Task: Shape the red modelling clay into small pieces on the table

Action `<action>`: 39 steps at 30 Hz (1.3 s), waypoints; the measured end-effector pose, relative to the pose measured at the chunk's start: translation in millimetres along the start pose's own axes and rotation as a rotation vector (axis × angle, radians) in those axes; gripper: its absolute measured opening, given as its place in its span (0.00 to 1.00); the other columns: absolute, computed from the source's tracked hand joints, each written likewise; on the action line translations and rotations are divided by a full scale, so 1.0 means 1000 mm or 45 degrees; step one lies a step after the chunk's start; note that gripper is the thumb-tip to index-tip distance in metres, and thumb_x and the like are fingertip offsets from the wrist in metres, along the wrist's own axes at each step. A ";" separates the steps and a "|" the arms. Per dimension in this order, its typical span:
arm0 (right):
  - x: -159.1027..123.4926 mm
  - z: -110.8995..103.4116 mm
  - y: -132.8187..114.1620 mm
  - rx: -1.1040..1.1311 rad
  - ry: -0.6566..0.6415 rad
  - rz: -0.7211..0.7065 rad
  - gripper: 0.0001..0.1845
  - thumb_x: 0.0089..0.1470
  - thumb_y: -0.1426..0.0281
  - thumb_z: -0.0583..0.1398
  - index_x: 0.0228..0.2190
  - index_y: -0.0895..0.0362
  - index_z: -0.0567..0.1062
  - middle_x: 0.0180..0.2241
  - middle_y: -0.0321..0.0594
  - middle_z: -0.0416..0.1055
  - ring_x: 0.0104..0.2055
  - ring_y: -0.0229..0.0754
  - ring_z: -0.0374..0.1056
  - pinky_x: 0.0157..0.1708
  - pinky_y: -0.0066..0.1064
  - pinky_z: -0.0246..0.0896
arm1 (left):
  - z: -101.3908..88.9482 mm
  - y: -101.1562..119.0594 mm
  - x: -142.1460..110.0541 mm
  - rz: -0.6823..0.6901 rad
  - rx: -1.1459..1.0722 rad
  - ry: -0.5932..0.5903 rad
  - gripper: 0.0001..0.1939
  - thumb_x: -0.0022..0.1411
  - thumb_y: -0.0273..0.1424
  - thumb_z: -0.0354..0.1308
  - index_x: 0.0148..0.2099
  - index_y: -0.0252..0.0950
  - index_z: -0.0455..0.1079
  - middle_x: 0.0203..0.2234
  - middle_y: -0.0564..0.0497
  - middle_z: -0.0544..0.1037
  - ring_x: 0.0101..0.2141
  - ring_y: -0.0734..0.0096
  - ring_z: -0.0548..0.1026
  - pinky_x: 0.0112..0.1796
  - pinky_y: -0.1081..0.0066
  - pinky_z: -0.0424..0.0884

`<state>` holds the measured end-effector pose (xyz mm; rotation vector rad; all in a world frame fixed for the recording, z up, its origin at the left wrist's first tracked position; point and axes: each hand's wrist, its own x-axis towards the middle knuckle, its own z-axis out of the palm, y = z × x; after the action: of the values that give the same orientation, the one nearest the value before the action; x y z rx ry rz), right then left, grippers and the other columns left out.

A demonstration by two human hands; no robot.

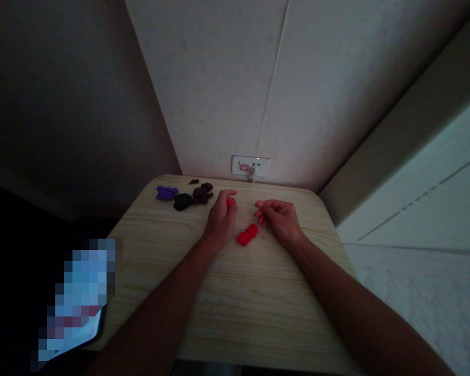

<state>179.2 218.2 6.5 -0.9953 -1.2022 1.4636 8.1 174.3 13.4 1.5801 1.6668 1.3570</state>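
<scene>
My left hand point(222, 215) is closed around a small lump of red modelling clay point(230, 202), which shows between the thumb and forefinger. Across from it, my right hand point(277, 216) is held with thumb and forefinger pinched together and the other fingers curled. Whether a bit of clay sits in that pinch is too small to tell. On the wooden table between the hands lie two joined red clay lumps point(247, 235), touched by neither hand. Left of my left hand are dark brown clay pieces point(202, 194), a black clay lump point(183, 201) and a purple clay lump point(166, 193).
The light wooden table point(235, 308) stands against a wall with a socket point(250, 165) and a plugged-in charger point(253, 170). A lit, blurred-out screen point(82, 292) is at the table's left edge. A pale cabinet point(423, 183) rises on the right.
</scene>
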 end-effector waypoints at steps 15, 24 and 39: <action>0.003 -0.001 0.001 0.085 -0.023 -0.053 0.17 0.38 0.63 0.76 0.31 0.57 0.84 0.28 0.38 0.81 0.27 0.37 0.74 0.33 0.29 0.71 | 0.003 0.002 0.001 0.010 -0.112 -0.150 0.13 0.69 0.41 0.51 0.38 0.38 0.69 0.25 0.55 0.72 0.27 0.71 0.71 0.31 0.72 0.65; 0.002 -0.002 0.001 0.080 -0.036 0.001 0.18 0.37 0.60 0.76 0.29 0.57 0.84 0.27 0.40 0.82 0.28 0.40 0.77 0.34 0.32 0.73 | 0.005 -0.001 0.001 0.031 -0.138 -0.124 0.14 0.70 0.41 0.51 0.38 0.37 0.69 0.24 0.56 0.71 0.27 0.71 0.70 0.31 0.71 0.64; 0.005 -0.002 0.004 0.001 -0.030 -0.048 0.23 0.46 0.49 0.70 0.26 0.57 0.78 0.21 0.36 0.75 0.19 0.34 0.64 0.20 0.26 0.59 | 0.007 -0.003 0.001 0.042 -0.146 -0.117 0.14 0.69 0.41 0.52 0.38 0.37 0.70 0.23 0.56 0.71 0.27 0.71 0.70 0.32 0.71 0.64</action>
<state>179.4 223.3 2.7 -0.9526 -1.2311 1.4496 12.1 178.1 8.4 1.5856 1.4887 1.3502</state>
